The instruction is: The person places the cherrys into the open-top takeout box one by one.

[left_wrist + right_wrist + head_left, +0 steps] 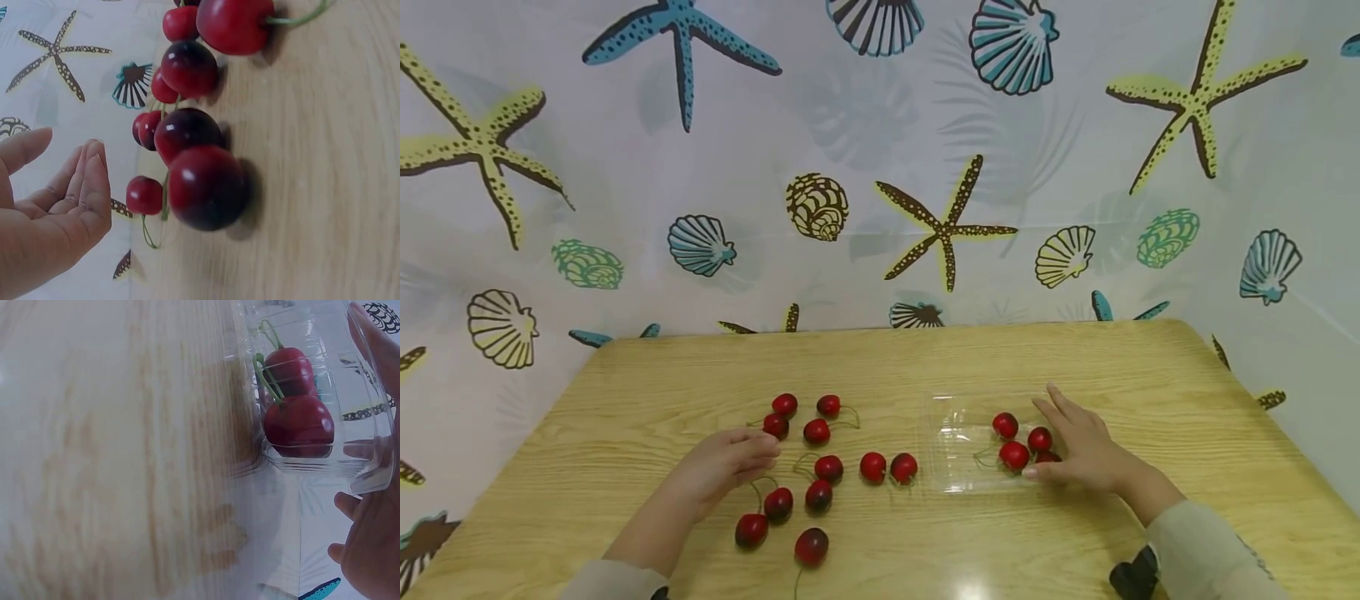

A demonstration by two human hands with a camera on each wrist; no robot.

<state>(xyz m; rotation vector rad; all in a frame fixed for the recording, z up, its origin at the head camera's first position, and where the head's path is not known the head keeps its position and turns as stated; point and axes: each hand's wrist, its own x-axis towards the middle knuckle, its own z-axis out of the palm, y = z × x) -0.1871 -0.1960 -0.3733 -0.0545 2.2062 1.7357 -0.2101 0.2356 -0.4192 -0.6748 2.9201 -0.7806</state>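
Several dark red cherries (818,496), some with green stems, lie loose on the wooden table to the left of the clear plastic box. My left hand (726,467) hovers among them, thumb apart from its loosely bent fingers, with nothing between them in the left wrist view. Just beside it is a cherry (776,426). More cherries (1013,455) sit inside the transparent box (946,486), toward its right end. At that end rests my right hand (1086,450), fingers spread along the wall and thumb near the front corner. Two cherries (299,428) show through the plastic in the right wrist view.
A pale wood table (880,362) spans the view. Behind and at both sides hangs a white cloth (865,267) printed with starfish and shells. Two cherries (888,467) lie close to the box's left edge.
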